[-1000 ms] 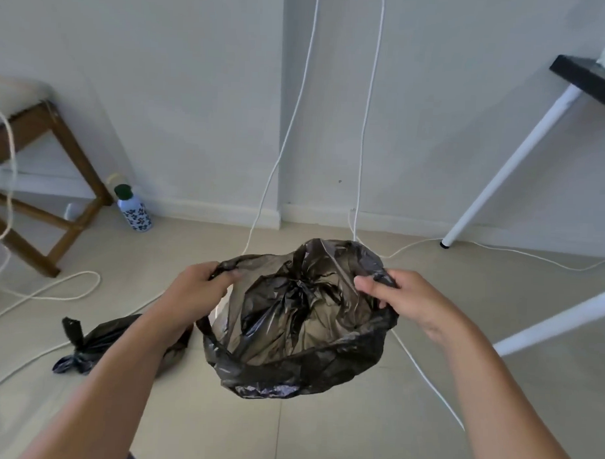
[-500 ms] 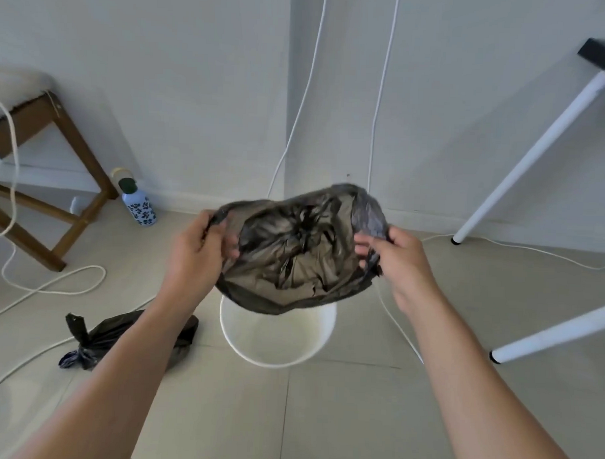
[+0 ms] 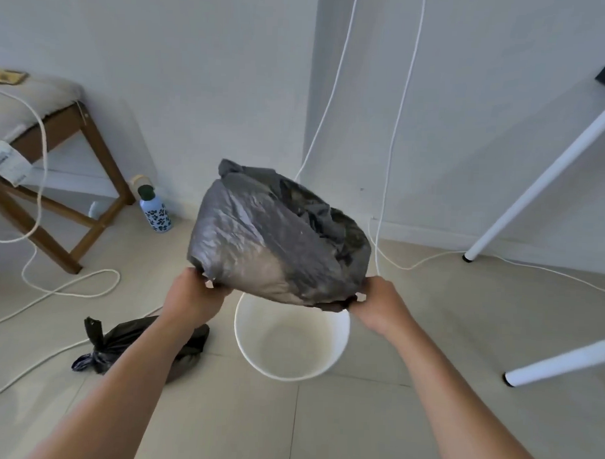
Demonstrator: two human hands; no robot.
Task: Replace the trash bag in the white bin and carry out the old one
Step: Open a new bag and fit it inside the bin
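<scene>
Right now the new trash bag [image 3: 276, 242] is puffed up in the air above the white bin [image 3: 292, 339], held at its lower edge by both hands. The left hand [image 3: 192, 294] pinches the plastic at the bag's 7 o'clock corner, fingers curled into the film; the right hand [image 3: 377, 305] pinches the 5 o'clock corner the same way. From each grip the bag balloons up and away toward 12 o'clock, so its bulk sits above and beyond the knuckles, and it overlaps the bin's far rim.

The bin stands on the floor [image 3: 356, 430] between the two forearms, a round, smooth white pail with its mouth open upward. At the bin's 9 o'clock, on the floor and partly behind the left forearm, lies the old bag [image 3: 118, 346], black, knotted at the top and slumped.

No writing can be read; a white tag [image 3: 6, 164] hanging on the chair carries print too small to make out.

The held bag is thin, grey, crinkled film, half translucent low down and darker in the folds. The floor is pale glossy tile. At 10 o'clock stands a wooden chair [image 3: 65, 200] with a cushioned seat, and beside its leg a pale blue bottle [image 3: 154, 210] with dark floral spots and a dark cap. White cords [image 3: 397, 129] run down the wall, and white tubular legs [image 3: 536, 182] slant at 3 o'clock.
</scene>
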